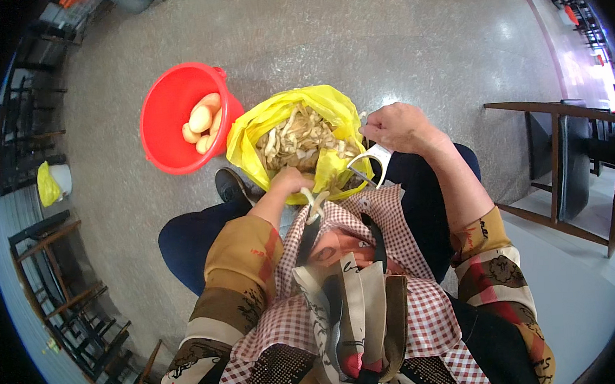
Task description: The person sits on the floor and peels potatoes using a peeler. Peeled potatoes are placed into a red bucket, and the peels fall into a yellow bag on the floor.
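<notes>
A yellow plastic bag (pixel 240 135) stands before me with its mouth wide, holding many vegetable peelings (pixel 296 137). My left hand (pixel 290 182) reaches over the bag's near edge, its fingers partly hidden; whether it grips anything I cannot tell. Pale peel strips (pixel 314 205) hang beside it against my checked apron (pixel 421 317). At the bag's right side, my right hand (pixel 399 127) is closed around the handle of a white peeler (pixel 379 158), whose blade end points down toward me. A red plastic bucket (pixel 168 121) to the left contains several peeled potatoes (pixel 200 119).
A wooden chair with a dark seat (pixel 572 160) is at the right. Stacked dark chairs (pixel 64 281) line the left side, near a white bin (pixel 63 180) with a yellow bag. My shoe (pixel 230 186) rests on the floor between bucket and bag.
</notes>
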The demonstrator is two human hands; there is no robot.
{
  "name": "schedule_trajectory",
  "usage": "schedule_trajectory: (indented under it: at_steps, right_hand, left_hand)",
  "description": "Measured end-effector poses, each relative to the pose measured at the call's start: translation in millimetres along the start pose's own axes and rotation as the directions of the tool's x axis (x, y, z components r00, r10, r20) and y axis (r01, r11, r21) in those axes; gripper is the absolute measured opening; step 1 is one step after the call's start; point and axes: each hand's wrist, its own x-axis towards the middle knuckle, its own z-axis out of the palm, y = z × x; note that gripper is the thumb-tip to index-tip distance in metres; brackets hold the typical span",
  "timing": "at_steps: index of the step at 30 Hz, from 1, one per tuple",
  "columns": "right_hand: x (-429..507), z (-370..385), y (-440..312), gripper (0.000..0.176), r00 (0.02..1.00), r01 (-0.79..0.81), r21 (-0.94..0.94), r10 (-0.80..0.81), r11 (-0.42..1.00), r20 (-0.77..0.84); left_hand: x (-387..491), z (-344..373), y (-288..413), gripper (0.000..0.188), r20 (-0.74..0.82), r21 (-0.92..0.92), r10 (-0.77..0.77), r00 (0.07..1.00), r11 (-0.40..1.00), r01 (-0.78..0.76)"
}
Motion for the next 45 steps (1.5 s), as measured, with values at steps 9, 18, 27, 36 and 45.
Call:
schedule_trajectory:
  at_steps: [9,18,27,36,45]
  right_hand:
    - [3,44,-30,0.042,0.948,0.182,-0.145,-0.135,0.972,0.289]
    - [31,225,-22,0.043,0.563,0.267,0.528,-0.575,0.806,0.593]
    - [25,241,-1,0.01,0.785,-0.522,0.849,-0.344,0.082,0.515]
    - [56,150,35,0.025,0.419,0.9,-0.004,-0.868,0.435,-0.267]
    - [-1,45,-45,0.03,0.971,0.224,0.958,-0.127,0.177,-0.203]
  left_hand:
    - [-3,7,10,0.068,-0.089,0.153,-0.148,0.985,0.975,0.16]
    - [3,17,-6,0.068,-0.206,0.023,-0.071,0.976,0.997,0.078]
    - [26,13,-46,0.069,-0.26,0.084,0.261,0.93,0.965,-0.248]
    - [-7,-39,-44,0.054,-0.46,-0.336,0.118,0.88,0.895,-0.295]
    - [-149,-65,19,0.056,-0.483,-0.862,0.261,0.836,0.027,-0.507]
